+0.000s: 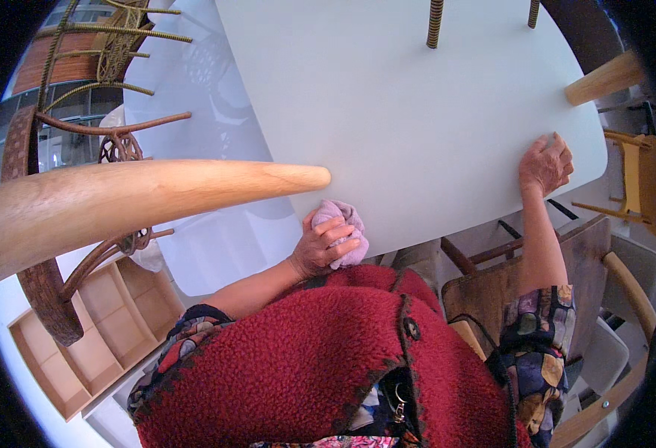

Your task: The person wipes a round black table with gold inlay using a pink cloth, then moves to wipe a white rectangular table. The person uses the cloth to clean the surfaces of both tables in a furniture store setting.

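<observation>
My left hand (325,246) is closed around a bunched pink cloth (342,224) at the near left corner of a white tabletop (395,140). Right above it, a thick tapered wooden leg (193,187) reaches in from the left, its rounded tip over the tabletop. My right hand (546,165) rests on the white top near its right end, fingers curled and the back of the hand up. Whatever may be beneath its palm is hidden.
A glossy white surface (210,168) adjoins on the left, with wicker furniture (118,47) beyond. Another wooden leg (605,81) and a wrapped leg (434,25) stand over the tabletop. A wooden compartment tray (101,330) lies lower left; a brown wooden panel (574,263) stands right.
</observation>
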Demonstrator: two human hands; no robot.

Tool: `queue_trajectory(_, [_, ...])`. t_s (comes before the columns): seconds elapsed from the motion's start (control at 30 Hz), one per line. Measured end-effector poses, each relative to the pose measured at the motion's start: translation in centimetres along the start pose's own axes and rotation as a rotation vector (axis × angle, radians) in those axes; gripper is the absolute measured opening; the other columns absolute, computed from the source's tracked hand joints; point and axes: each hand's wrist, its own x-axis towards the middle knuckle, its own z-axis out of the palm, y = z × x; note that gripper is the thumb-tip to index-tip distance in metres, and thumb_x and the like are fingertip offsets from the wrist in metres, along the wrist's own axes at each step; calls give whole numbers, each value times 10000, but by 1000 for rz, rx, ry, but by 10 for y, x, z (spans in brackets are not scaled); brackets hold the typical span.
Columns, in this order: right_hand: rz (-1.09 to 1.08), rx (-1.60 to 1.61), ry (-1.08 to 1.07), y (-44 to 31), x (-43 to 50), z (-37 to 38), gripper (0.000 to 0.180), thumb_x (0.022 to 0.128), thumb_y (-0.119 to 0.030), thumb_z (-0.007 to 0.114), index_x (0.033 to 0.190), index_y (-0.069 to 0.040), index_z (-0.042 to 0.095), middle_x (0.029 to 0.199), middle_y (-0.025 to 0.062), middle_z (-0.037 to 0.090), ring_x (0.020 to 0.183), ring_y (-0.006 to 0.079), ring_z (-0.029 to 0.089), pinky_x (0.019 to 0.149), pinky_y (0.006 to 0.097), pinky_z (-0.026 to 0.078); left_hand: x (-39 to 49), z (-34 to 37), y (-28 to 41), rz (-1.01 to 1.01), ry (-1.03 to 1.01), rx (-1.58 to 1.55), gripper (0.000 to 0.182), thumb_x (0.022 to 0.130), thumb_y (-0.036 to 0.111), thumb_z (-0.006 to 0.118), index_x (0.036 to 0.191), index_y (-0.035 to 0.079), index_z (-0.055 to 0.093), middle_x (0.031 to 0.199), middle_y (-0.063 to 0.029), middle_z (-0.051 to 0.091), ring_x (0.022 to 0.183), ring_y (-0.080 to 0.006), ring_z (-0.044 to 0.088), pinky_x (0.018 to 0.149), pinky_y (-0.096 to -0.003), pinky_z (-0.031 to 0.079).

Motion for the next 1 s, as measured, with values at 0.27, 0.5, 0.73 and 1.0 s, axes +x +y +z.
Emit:
queue_trajectory(0.27, [-25,-5,26,0,0,0,444,1033,-429,569,1412,-204,621,1484,59,579,1370,342,500,1131,534,386,-21,-13,-32,-304,60,24,680,739,352,864,1358,236,609,1395,-71,575,1324,-331,516,1080,-546,327])
queue_trajectory(0.5, [-25,2,1,4,2,1,451,1031,-448,568,1410,-210,626,1471,70,592,1368,347,505,1122,536,397,-30,-22,-91,-535,113,-179,623,827,296,854,1368,150,583,1380,-139,602,1312,-398,544,1108,-589,408])
queue_trajectory(0.73, [-21,-15,14,6,5,2,453,1025,-457,571,1401,-213,637,1466,77,597,1353,349,523,1115,538,405,26,-29,-158,-96,106,309,506,858,315,830,1289,146,627,1339,-81,601,1345,-310,535,1110,-512,397])
queue_trajectory(1.0, [17,-26,1,0,6,-2,452,1025,-455,566,1405,-222,638,1473,74,597,1361,347,518,1132,527,394,119,-32,-185,108,62,114,567,784,300,855,1303,237,636,1329,-12,605,1361,-264,516,1073,-493,352])
